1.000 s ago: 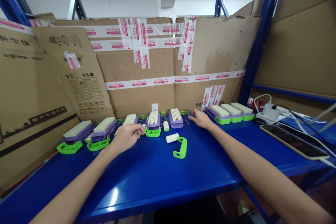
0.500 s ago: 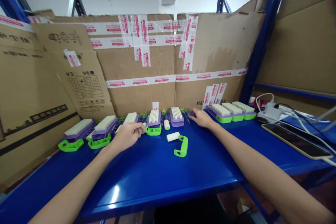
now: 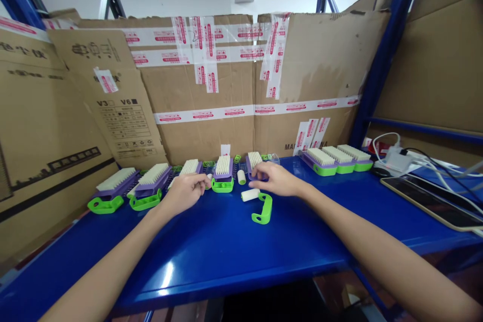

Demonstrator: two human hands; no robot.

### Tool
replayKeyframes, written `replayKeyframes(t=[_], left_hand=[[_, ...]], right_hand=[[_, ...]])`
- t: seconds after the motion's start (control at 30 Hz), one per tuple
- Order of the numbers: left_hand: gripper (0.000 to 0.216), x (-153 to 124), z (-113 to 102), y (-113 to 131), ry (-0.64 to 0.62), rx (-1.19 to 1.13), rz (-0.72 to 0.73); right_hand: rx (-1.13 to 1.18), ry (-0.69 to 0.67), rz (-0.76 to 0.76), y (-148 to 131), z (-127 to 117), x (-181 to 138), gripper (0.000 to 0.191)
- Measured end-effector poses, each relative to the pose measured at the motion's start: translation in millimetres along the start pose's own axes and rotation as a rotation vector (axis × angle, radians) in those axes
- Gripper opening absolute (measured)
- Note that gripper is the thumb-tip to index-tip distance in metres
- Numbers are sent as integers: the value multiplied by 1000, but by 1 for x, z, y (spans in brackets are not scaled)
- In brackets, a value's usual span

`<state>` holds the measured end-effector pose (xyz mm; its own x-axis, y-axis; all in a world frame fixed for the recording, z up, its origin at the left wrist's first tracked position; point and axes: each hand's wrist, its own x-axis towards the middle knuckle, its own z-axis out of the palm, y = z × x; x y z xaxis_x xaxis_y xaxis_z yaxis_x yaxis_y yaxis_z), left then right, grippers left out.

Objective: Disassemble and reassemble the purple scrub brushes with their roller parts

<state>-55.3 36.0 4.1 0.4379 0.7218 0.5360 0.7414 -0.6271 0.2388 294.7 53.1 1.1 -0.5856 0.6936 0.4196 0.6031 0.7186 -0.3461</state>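
Note:
My left hand [image 3: 186,188] is closed, its fingers curled in front of a brush [image 3: 191,166] with cream bristles. By its fingertips a white roller [image 3: 209,180] shows in part; whether they grip it I cannot tell. My right hand [image 3: 277,179] is open, fingers apart, over a purple-backed brush [image 3: 254,159] that it partly covers. Below that hand lie a white roller [image 3: 249,195] and a loose green handle [image 3: 267,210]. Another white roller [image 3: 241,177] stands between that brush and a brush [image 3: 224,165] with a green handle piece [image 3: 222,185] before it.
Two brushes [image 3: 115,179] [image 3: 153,174] with green handles sit at the left. Several brushes with green bases [image 3: 326,171] line up at the right. A phone [image 3: 432,201] and white cables [image 3: 426,161] lie far right. Cardboard [image 3: 211,136] walls the blue shelf [image 3: 211,261].
My right hand has moved left and nearer, from the back of the shelf to over the purple-backed brush. The left hand has kept its curled pose and place.

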Motion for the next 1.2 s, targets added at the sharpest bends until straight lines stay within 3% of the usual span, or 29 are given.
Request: replayKeyframes(t=[0.1,0.23,0.3,0.4,0.53,0.63,0.73,0.9,1.2], left_hand=[[38,0,0,0,3,2,-3],[38,0,0,0,3,5,-2],[39,0,0,-1,4,4,-2],[38,-1,1,-2,7,4,-1],[38,-1,1,-2,10,6,1],[38,0,0,-1,10,6,7],[38,0,0,-1,10,6,11],[37,0,0,-1,15,6,16],[37,0,1,0,15,6,19]], right_hand=[[-3,-113,-76,-17,12,-1,36],[21,-210,-71,-23,17,-2,18],[43,-195,-82,-22,14,-2,15],[82,-63,-62,-19,7,-2,18],[-28,195,166,-10,-7,-1,19],[-207,268,378,1,-20,-2,20],[-311,238,550,12,-30,-3,26],[-354,177,701,26,-37,-5,33],[-346,-4,776,40,-23,-5,42]])
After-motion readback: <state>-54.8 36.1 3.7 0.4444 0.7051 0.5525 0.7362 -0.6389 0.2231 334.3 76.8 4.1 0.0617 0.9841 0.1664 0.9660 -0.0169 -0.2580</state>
